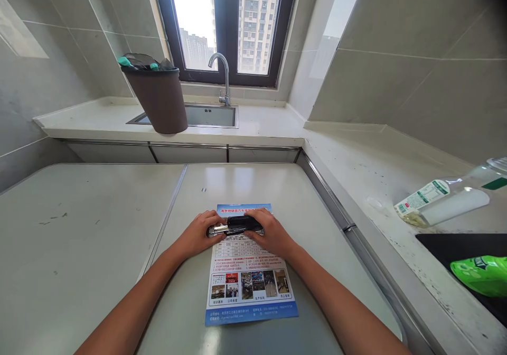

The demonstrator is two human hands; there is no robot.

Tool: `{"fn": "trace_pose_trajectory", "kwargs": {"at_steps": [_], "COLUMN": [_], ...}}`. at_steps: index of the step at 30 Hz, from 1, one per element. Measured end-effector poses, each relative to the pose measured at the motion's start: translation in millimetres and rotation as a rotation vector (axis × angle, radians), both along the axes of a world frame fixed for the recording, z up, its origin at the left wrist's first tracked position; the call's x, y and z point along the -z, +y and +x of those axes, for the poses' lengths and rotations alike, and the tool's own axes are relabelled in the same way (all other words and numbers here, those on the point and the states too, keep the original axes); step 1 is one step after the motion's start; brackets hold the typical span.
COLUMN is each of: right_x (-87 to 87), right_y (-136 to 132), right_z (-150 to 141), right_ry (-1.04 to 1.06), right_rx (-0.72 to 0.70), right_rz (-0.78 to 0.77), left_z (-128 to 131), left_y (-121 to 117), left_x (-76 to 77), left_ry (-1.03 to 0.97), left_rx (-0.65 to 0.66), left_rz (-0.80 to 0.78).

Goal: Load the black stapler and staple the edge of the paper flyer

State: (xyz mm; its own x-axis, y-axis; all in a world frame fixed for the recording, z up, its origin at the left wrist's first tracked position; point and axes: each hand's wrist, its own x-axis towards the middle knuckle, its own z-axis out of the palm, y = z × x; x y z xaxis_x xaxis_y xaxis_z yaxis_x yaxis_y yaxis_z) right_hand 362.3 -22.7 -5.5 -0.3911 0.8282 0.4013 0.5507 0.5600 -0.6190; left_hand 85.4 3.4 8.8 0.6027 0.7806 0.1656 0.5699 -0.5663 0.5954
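Note:
A black stapler (240, 222) with a silvery metal part at its left end lies crosswise over a printed flyer (253, 286). My left hand (200, 234) grips the metal end between thumb and fingers. Around the black right end, the fingers and thumb of my right hand (274, 234) are closed. The flyer has blue bands, a table, red text and small photos, and rests flat on the pale table (178, 302). The stapler and both hands cover part of its upper half. Two tiny staples (203, 189) lie on the table beyond my left hand.
A brown bin (158, 101) with a dark liner stands on the counter by the sink (212, 116) and faucet (225, 77). On the right counter lie a clear bottle (455, 199) and a green packet (481, 274). A seam (168, 209) runs across the table.

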Motion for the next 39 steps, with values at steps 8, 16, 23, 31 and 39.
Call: {"fn": "trace_pose_trajectory", "kwargs": {"at_steps": [8, 16, 23, 31, 39], "right_x": [0.3, -14.5, -13.1, -15.7, -7.1], "right_y": [-4.6, -17.6, -26.5, -32.0, -19.0], "right_z": [1.9, -1.3, -3.8, -4.6, -5.9], "right_ry": [0.017, -0.124, -0.359, -0.298, 0.223], "right_rx": [-0.027, -0.006, -0.073, -0.141, 0.145], "right_rz": [0.378, 0.744, 0.775, 0.708, 0.310], "left_z": [-3.8, -4.2, -6.7, -4.5, -13.6], "left_y": [-0.3, 2.4, 6.5, 6.4, 16.9], "left_x": [2.3, -0.7, 6.7, 0.5, 8.6], "left_ry": [-0.143, -0.808, -1.015, -1.083, -1.198], "left_rx": [-0.092, -0.101, -0.113, -0.122, -0.396], "left_rz": [-0.135, -0.734, -1.008, -1.072, -0.888]}}
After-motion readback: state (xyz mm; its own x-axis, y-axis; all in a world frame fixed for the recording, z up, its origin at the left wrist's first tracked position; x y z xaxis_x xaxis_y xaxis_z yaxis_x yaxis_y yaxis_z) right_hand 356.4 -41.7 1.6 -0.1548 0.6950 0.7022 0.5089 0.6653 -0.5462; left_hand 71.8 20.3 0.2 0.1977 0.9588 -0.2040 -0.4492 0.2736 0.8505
